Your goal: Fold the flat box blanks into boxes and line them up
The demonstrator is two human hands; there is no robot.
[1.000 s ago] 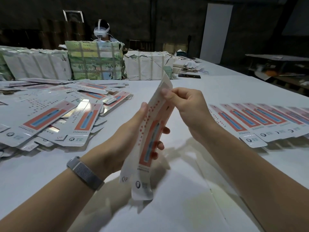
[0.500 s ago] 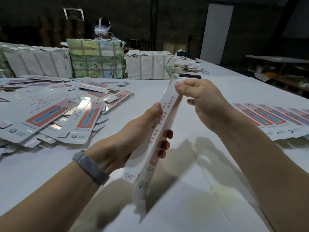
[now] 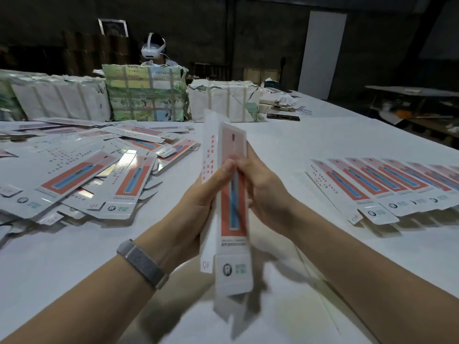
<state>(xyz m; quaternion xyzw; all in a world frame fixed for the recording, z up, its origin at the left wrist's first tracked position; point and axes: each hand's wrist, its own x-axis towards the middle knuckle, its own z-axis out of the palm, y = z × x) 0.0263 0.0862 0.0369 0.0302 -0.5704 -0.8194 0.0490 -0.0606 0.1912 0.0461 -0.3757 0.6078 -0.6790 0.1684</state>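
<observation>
Box blank (image 3: 232, 194) stands upright above the worktop (image 3: 285, 135), both hands' grip pinching it: left hand (image 3: 198, 207), right hand (image 3: 263, 192). Right, folded boxes (image 3: 387, 187) are lined up; left, many flat blanks (image 3: 82, 170) remain (probably most).

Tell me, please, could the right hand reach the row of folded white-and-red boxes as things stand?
Probably yes: the row of folded boxes lies on that side with bare table between, but the right hand would first have to release the box blank.
</observation>
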